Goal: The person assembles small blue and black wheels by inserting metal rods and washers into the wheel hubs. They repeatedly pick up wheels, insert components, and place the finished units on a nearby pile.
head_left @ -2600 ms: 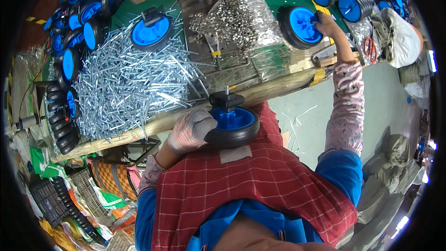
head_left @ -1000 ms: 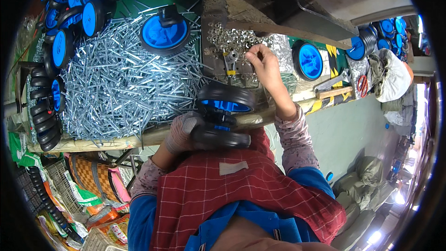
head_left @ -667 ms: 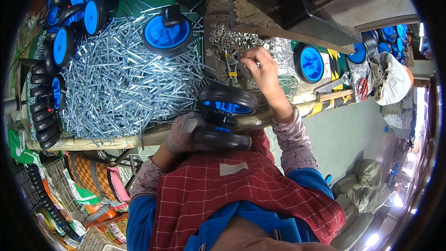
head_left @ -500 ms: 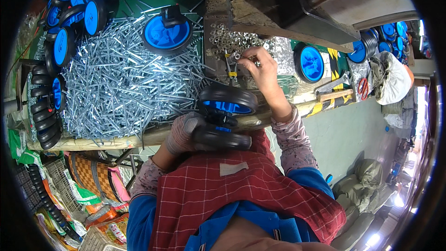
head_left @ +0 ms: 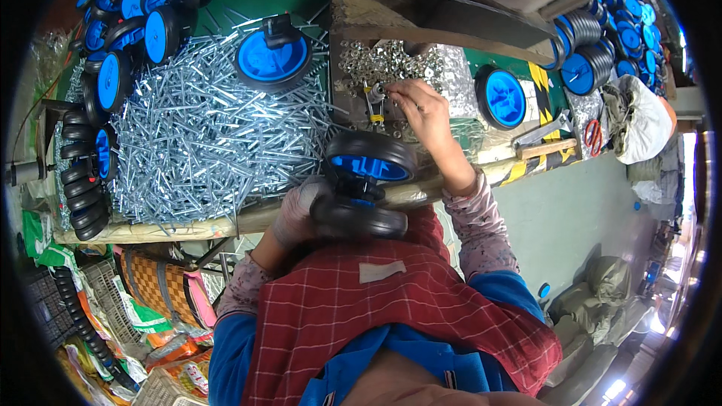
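Observation:
My left hand, in a light knitted glove, is closed round a pair of black-tyred wheels with blue hubs, joined by a black middle piece. The pair is held over my lap at the table edge. My right hand is bare, its thumb and fingertips pinched together; whatever is between them is too small to make out. Those fingertips are beside the upper end of a small metal wrench-like tool with yellow bands. Just beyond it lies a heap of small shiny nuts.
Long metal bolts cover the table at left, with a single wheel on them. Several wheels are piled at far left. A dark metal frame overhangs the back. Rightward are another wheel, a hammer and red-handled scissors.
My right fingertips have closed in by the tool's upper end. The wheel pair has turned slightly in my left hand. The whole view has shifted a little.

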Demonstrator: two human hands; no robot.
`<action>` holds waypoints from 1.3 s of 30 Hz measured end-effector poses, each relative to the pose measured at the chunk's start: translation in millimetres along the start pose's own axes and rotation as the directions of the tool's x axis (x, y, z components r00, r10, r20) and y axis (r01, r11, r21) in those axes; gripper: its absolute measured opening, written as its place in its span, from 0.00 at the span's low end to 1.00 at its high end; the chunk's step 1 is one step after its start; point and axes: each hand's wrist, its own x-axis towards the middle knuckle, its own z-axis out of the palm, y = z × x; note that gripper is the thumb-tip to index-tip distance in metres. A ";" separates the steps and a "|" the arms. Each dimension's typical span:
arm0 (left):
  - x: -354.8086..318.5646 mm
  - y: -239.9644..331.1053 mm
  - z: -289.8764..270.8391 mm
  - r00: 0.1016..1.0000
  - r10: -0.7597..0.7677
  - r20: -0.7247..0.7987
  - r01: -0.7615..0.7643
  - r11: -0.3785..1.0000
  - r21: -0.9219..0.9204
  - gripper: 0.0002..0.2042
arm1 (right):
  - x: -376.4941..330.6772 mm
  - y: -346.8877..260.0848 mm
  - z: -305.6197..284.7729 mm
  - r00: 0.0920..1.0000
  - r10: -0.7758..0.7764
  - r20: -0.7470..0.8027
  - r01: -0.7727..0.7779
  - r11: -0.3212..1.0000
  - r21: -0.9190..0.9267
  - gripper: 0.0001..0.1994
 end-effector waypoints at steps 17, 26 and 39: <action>162.7 52.5 -44.0 0.940 -0.336 0.059 0.329 0.845 -0.423 0.25 | -23.8 17.0 8.2 0.944 0.330 0.007 -0.293 0.830 0.475 0.16; 195.4 26.4 -45.9 0.831 -0.537 0.144 0.537 0.711 -0.454 0.26 | -6.5 16.8 14.7 0.729 0.617 0.296 -0.577 0.322 0.750 0.16; 134.0 -9.4 -62.4 0.789 0.427 0.441 -0.601 0.392 0.696 0.18 | -34.7 -18.0 -33.7 0.871 0.356 0.338 -0.466 0.818 0.338 0.23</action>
